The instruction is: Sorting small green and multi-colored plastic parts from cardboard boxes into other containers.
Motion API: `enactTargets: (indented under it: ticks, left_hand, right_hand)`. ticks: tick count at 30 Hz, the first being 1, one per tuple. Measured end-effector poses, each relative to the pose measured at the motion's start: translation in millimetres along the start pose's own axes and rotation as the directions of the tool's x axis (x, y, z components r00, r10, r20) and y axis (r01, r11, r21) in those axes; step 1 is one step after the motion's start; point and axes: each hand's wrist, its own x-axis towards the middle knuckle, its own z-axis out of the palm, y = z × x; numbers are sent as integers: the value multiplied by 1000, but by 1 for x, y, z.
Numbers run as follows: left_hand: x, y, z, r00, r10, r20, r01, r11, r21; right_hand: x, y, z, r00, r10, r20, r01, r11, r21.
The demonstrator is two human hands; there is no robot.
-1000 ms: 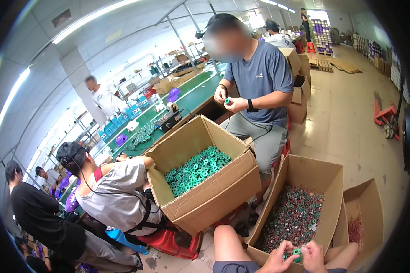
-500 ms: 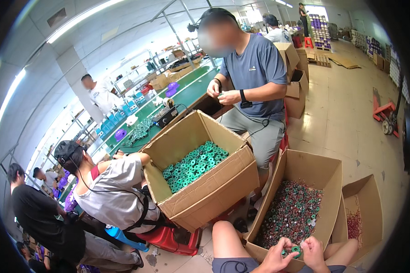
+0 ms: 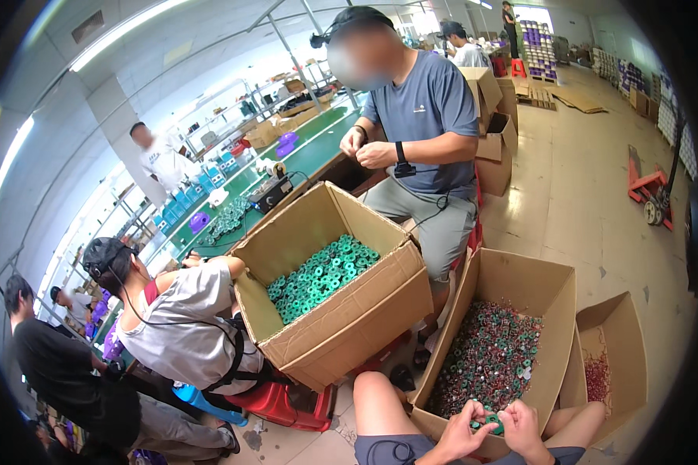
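Both my hands are low in the view, over the near edge of a cardboard box (image 3: 552, 341) filled with mixed green ring-shaped parts and thin red pieces. My left hand (image 3: 461, 434) is closed on a green ring-shaped part (image 3: 487, 423), with more green showing by its fingertips. Against the right side of that green part, my right hand (image 3: 523, 431) has its fingers pressed together. Whether it grips the part itself or a small piece on it is too small to make out.
A larger carton (image 3: 349, 318) of green rings stands ahead, beside a red stool (image 3: 291, 407). Rightward is another box (image 3: 624, 349) with red pieces. One person (image 3: 423, 116) sits opposite, handling something small; another (image 3: 186, 318) sits left at the green workbench (image 3: 310, 143).
My right hand has come in closer to the green part, its fingertips now against it. The whole view has shifted slightly; the person opposite still works with both hands together.
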Motion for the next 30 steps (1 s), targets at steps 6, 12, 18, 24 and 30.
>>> enactTargets:
  ticks: [6,12,18,24,30]
  left_hand:
    - [9,-11,-4,987,-32,157,35,999,-20]
    - [12,-12,-3,987,-32,160,39,998,-39]
    - [14,-15,-2,990,9,144,1,998,-68]
    - [17,-7,-6,985,-24,169,33,998,-54]
    - [16,-12,-6,984,-53,172,70,993,-95]
  right_hand:
    - [2,-6,-2,1000,-5,-2,5,999,53]
    - [3,-15,-7,999,-38,17,38,999,0]
    - [4,-17,-6,1000,-3,-14,4,998,63]
    - [6,-26,-8,1000,-2,-7,3,997,71]
    - [5,-22,-5,999,45,27,-48,992,118]
